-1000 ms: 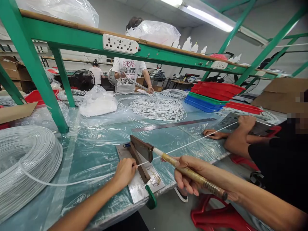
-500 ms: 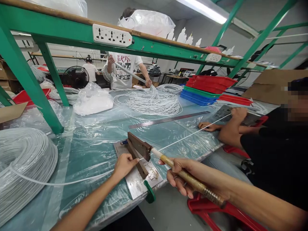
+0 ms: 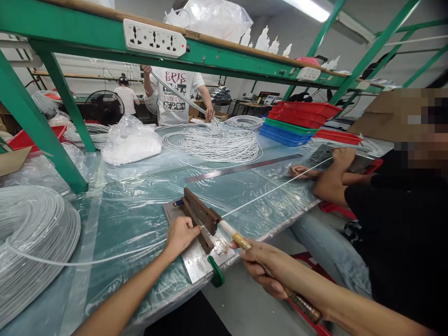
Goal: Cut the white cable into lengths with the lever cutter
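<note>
My left hand (image 3: pixel 182 234) pinches a white cable (image 3: pixel 87 263) against the near side of a lever cutter (image 3: pixel 202 211). The cable trails left to a large coil (image 3: pixel 45 233). From the cutter's far side, a straight white length (image 3: pixel 276 187) runs up right to a co-worker's hand (image 3: pixel 343 157). My right hand (image 3: pixel 264 265) is wrapped round the cutter's long brass-coloured handle (image 3: pixel 241 241), which slopes down toward me past the table edge. Under the cutter lies a metal base plate (image 3: pixel 191 267), with a green clamp (image 3: pixel 216 271) at its front corner. Where the blade meets the cable is hidden.
A steel ruler (image 3: pixel 241 169) lies beyond the cutter, with a loose cable pile (image 3: pixel 220 145) behind it. Stacked red trays (image 3: pixel 303 114) stand at the back right. A green shelf frame (image 3: pixel 224 60) crosses above the table. One co-worker sits close on the right; another stands opposite.
My right hand has pushed the handle down, and the cutter's upper arm has dropped with it. My left hand keeps its pinch on the cable. The view has shifted slightly.
</note>
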Demonstrator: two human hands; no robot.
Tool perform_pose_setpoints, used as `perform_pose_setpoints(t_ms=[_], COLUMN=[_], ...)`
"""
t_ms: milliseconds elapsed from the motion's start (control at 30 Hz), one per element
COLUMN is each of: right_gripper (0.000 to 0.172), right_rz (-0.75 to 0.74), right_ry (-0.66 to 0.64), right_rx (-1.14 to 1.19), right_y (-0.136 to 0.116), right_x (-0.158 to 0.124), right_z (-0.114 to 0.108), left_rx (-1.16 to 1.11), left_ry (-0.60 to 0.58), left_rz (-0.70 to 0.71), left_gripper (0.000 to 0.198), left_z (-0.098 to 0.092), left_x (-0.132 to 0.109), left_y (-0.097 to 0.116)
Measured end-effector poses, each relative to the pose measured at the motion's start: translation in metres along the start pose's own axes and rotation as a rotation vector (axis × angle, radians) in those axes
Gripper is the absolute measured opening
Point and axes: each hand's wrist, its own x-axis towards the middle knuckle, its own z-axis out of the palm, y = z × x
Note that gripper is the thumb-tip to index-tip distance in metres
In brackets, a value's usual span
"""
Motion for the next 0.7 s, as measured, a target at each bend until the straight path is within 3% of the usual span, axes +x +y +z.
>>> perform_pose_setpoints(t_ms=[100,333,433,700], right_gripper=[0.012,0.045,0.048,0.041], right_rz=[-0.034,-0.138,-0.224,-0.282], right_ry=[-0.050,-0.124,-0.135,0.015], right_rx=[-0.004,-0.090,-0.157,-0.318], right_y=[0.008,0.021,0.024,0.029], right_x=[0.003,0.014,0.012,0.004], right_z=[-0.001,-0.007,-0.008,-0.007], left_rx=[-0.004,0.014,0.022,0.032], left_ry=[-0.005,-0.006,-0.010,0.003], left_rz=[0.014,0.020,0.019,0.027], left_gripper=[0.038,0.036,0.035,0.037], left_z=[-0.001,-0.002,-0.002,-0.001], left_x=[-0.001,-0.001,0.000,-0.002], left_y=[0.002,0.004,0.004,0.003])
